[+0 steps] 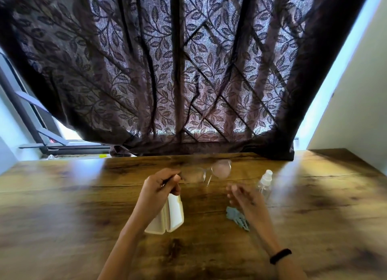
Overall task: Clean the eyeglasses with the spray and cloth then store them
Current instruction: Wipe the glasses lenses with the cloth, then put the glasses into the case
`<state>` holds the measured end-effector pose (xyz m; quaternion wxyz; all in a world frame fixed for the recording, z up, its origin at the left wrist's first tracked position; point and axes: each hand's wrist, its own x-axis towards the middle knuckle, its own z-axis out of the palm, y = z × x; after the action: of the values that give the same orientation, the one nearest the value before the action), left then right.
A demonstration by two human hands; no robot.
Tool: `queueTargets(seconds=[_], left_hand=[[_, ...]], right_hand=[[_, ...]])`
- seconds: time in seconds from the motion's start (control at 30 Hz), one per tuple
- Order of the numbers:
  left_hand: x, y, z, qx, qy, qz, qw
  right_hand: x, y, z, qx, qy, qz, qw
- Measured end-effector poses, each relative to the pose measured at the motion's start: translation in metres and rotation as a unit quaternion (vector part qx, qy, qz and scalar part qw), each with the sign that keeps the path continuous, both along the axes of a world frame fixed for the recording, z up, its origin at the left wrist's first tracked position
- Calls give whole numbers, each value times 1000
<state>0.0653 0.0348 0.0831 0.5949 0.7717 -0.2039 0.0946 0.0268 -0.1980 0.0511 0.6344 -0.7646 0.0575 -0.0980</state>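
Note:
The eyeglasses [207, 172], thin-framed with clear lenses, hang blurred above the wooden table [83, 206]. My left hand [162, 184] is shut on one temple at their left end. My right hand [243, 197] hovers open and empty to the right of the glasses, fingers apart, blurred. A small clear spray bottle [265, 184] with a white nozzle stands upright just right of that hand. A crumpled teal cloth [237, 217] lies on the table under my right forearm. A white eyeglass case [167, 216] lies open below my left hand, partly hidden by my wrist.
A dark leaf-patterned curtain [167, 70] hangs behind the table's far edge. A pale wall [356, 101] rises at the right. A window frame [31, 116] shows at the far left. A black band sits on my right wrist.

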Motion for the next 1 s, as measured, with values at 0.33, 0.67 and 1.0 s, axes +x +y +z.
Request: queueTargets(seconds=[0.33, 0.67, 1.0], left_hand=[[-1, 9, 4, 97, -88, -51, 990], [-2, 3, -6, 14, -80, 45, 996], [-6, -2, -21, -5, 75, 111, 991]], right_hand=[[14, -1, 21, 298, 11, 20, 954], [5, 7, 17, 243, 23, 3, 970], [0, 9, 4, 128, -21, -35, 991]])
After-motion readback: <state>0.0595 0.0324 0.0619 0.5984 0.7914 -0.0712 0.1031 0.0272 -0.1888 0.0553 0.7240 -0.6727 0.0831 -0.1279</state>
